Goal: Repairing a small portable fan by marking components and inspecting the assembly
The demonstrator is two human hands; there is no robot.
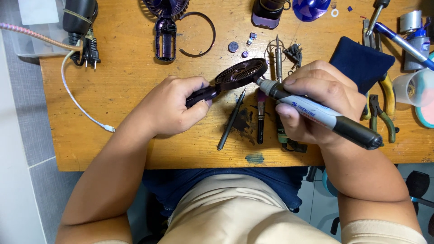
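Note:
My left hand (174, 106) grips the handle of a dark purple hand-held fan shell whose round slotted grille (240, 73) points up and to the right over the wooden table (126, 68). My right hand (314, 99) holds a grey and black marker pen (316, 113) like a pencil. The marker's tip touches the right edge of the grille.
A thin black tool (231, 119), a small brush (261, 115) and a soldering iron (279, 58) lie between my hands. Pliers (382, 110), a dark blue cloth (361, 61) and a plastic cup (413, 88) sit at the right. Another fan shell (166, 31), a ring (199, 34), plug (88, 43) and white cable (77, 97) lie at the left.

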